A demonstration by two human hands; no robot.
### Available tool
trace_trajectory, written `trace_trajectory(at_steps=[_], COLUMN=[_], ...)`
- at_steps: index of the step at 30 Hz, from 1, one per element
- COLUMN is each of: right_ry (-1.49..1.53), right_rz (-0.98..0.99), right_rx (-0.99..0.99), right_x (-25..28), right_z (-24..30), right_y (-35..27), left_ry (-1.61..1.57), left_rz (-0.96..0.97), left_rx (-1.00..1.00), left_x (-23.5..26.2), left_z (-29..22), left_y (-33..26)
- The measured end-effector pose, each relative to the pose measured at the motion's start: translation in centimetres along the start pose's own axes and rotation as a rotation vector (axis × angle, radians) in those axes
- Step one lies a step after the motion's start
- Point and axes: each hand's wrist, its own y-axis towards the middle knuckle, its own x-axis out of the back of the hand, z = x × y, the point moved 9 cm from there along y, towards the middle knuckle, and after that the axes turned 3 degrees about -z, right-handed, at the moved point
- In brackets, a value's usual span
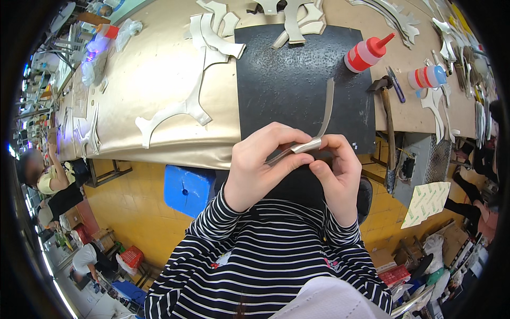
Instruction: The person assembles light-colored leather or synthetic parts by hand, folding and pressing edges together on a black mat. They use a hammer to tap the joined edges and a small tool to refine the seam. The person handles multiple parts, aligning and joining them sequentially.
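Note:
Just beyond the table's front edge I hold a narrow, shiny pale-gold strap [307, 146] in both hands. Its middle looks wider and folded over, and a thin greyish tail [329, 103] rises from it over the black mat. My left hand [261, 166] pinches the folded part between thumb and fingers, and another thin end shows beneath them. At the other end of the fold, my right hand [338, 173] curls its fingers against the strap, its thumb a little apart below. Parts of the fingertips are hidden behind the piece.
On the black mat [287, 95] stands a red-tipped squeeze bottle [365, 53]. To its right are a hammer [388, 117], a slim blue-handled tool [396, 85] and a blue-capped bottle [427, 77]. Cut pale pieces [183, 109] lie left. A blue stool [186, 189] stands below; other people are at both sides.

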Motion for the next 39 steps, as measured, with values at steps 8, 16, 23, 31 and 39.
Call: trace_trajectory(at_steps=[8, 16, 23, 31, 39], right_ry=[0.054, -0.125, -0.152, -0.270, -0.262], right_rz=[0.019, 0.178, 0.214, 0.180, 0.086], right_rx=[-0.136, -0.008, 0.068, 0.189, 0.122], right_x=[0.2, -0.4, -0.3, -0.4, 0.5], right_z=[-0.8, 1.2, 1.9, 2.0, 2.3], right_y=[-0.4, 0.2, 0.3, 0.8, 1.0], left_ry=[-0.101, -1.241, -1.198, -0.934, -0.634], left_rz=[0.190, 0.377, 0.307, 0.418, 0.304], left_rx=[-0.094, 0.876, 0.764, 0.729, 0.589], left_x=[-1.0, -5.1, -4.8, -4.3, -1.9], left_z=[0.1, 5.8, 5.2, 3.3, 4.5], left_y=[-1.0, -3.9, -3.3, -3.1, -2.2])
